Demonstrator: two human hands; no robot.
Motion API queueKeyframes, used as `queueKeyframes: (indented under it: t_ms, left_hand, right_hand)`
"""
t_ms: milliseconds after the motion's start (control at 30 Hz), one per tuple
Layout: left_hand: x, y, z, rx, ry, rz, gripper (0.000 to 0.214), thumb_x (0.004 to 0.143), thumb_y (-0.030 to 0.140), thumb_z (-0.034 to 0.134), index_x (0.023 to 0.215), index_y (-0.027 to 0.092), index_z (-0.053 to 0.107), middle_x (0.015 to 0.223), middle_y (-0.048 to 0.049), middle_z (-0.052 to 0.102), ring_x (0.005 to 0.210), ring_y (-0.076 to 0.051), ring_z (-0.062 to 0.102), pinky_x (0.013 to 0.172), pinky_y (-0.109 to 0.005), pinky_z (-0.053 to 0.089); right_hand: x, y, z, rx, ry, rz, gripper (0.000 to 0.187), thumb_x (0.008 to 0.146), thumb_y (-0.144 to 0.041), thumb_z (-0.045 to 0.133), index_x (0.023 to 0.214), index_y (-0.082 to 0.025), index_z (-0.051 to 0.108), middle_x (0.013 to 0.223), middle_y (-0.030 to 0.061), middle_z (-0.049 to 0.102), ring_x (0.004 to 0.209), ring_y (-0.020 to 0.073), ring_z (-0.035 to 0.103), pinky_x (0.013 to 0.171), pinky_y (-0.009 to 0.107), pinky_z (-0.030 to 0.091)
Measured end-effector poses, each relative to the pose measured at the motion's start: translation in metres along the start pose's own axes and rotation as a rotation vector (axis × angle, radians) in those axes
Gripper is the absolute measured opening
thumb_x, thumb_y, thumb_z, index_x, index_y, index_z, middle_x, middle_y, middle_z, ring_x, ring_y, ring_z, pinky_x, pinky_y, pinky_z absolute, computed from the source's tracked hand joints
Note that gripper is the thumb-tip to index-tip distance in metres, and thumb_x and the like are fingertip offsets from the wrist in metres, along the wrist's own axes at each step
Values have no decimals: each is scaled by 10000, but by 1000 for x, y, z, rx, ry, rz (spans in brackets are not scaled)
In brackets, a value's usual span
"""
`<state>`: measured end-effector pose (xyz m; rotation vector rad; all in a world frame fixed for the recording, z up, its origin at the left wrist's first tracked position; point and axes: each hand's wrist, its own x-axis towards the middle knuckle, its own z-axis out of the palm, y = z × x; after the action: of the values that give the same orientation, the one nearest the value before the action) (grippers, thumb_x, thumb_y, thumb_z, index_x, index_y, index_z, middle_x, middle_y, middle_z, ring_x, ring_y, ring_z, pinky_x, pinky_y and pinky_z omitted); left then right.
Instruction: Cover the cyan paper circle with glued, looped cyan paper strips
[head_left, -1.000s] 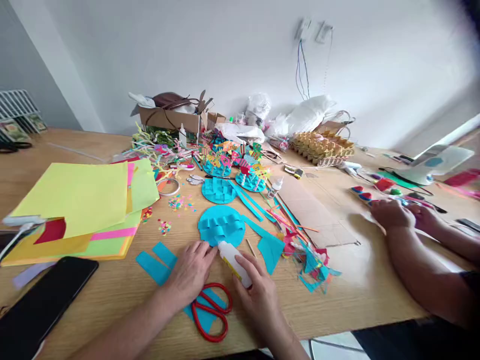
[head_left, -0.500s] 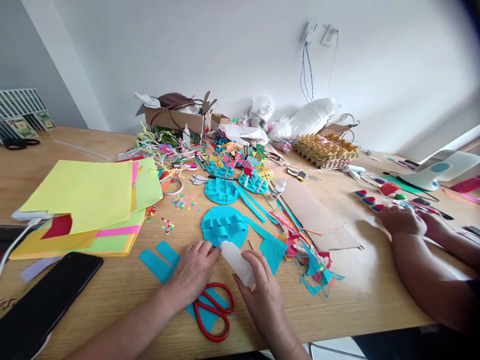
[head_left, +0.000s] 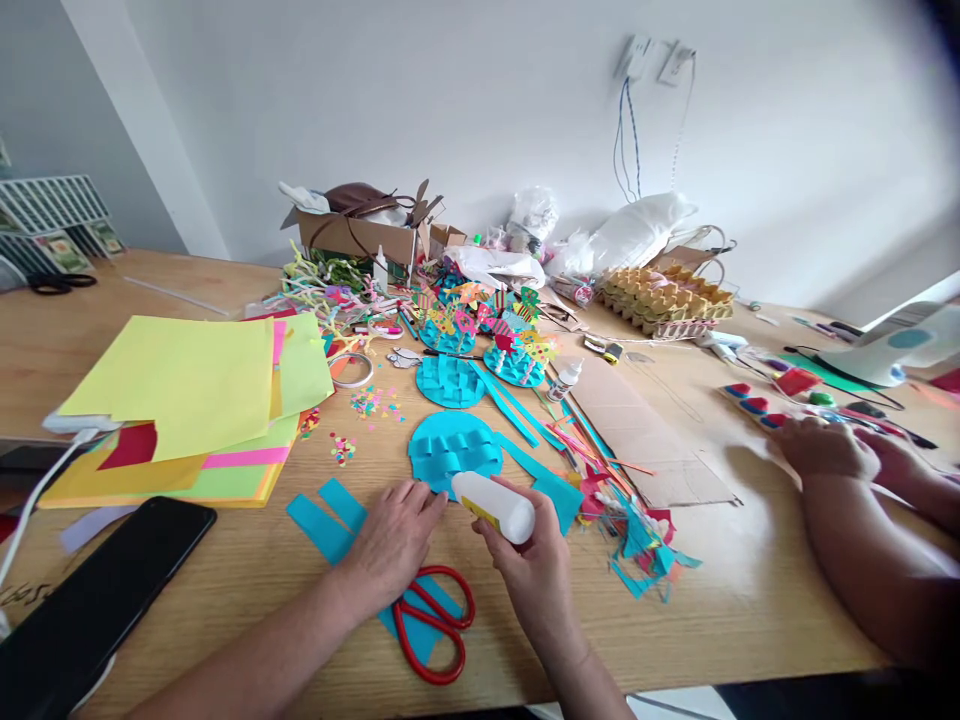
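Note:
My right hand (head_left: 536, 555) is wrapped round a white glue bottle (head_left: 495, 505), tilted with its nozzle end down toward the lower edge of a blue paper disc (head_left: 456, 450). Low woven strips stand in rows across that disc. Beside the same edge rests my left hand (head_left: 397, 530), its fingers bent and close together; whatever lies under the fingertips is hidden. Cut blue paper strips (head_left: 319, 525) stick out to the left of this hand. Red-handled scissors (head_left: 435, 622) lie below it on another blue paper piece, blades covered by my hand.
Behind stand another blue disc (head_left: 450, 382) and discs carrying colourful paper fish (head_left: 514, 345). Coloured sheets (head_left: 195, 385) and a black phone (head_left: 112, 600) lie left. Cardboard (head_left: 649, 430) and paper scraps (head_left: 656, 540) lie right. A co-worker's hands (head_left: 832, 450) are at the far right.
My right hand has turned the glue bottle closer to level, so its base and yellow label now show. My left hand stays by the disc. The whole view has shifted slightly.

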<state>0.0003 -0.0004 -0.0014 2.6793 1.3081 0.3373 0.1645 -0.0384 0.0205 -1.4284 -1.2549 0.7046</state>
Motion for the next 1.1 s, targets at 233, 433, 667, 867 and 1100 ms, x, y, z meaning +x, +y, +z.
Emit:
queueKeyframes:
  t_ms: [233, 433, 667, 867, 1100]
  left_hand:
    - [0, 2, -4, 14, -10, 0, 420, 810, 99, 450, 1214, 215, 443, 991, -46, 516, 915, -219, 441, 771, -358, 402]
    - [-1, 2, -5, 24, -11, 2, 394, 827, 112, 435, 1209, 212, 446, 995, -48, 517, 917, -216, 441, 776, -360, 401]
    - [-1, 2, -5, 17, -18, 4, 391, 835, 111, 436, 1214, 204, 439, 1000, -53, 520, 925, -218, 443, 771, -367, 401]
    - [0, 1, -5, 21, -25, 5, 396, 825, 114, 456, 1212, 196, 441, 999, -53, 524, 920, -221, 442, 770, -367, 402]
    - [0, 2, -7, 35, -15, 7, 368, 851, 115, 406, 1206, 198, 454, 984, -56, 530, 899, -220, 454, 750, -364, 405]
  right_hand:
    - [3, -1, -2, 3, 5, 20, 383, 656, -278, 676, 1007, -210, 540, 975, 56, 630, 785, 187, 612, 594, 265, 516]
    - [6, 0, -1, -13, -14, 25, 405, 634, -278, 691, 1013, -203, 569, 961, 56, 654, 820, 201, 616, 668, 291, 512]
    - [6, 8, -3, -51, -17, -27, 404, 644, -336, 699, 1009, -204, 586, 964, 67, 659, 852, 223, 611, 732, 334, 498]
    - [10, 9, -1, -47, -14, -46, 377, 652, -353, 692, 978, -189, 598, 904, 60, 661, 778, 207, 612, 660, 301, 500]
    - [13, 8, -2, -66, -15, -75, 370, 659, -366, 687, 967, -185, 591, 892, 52, 667, 793, 211, 608, 687, 311, 494]
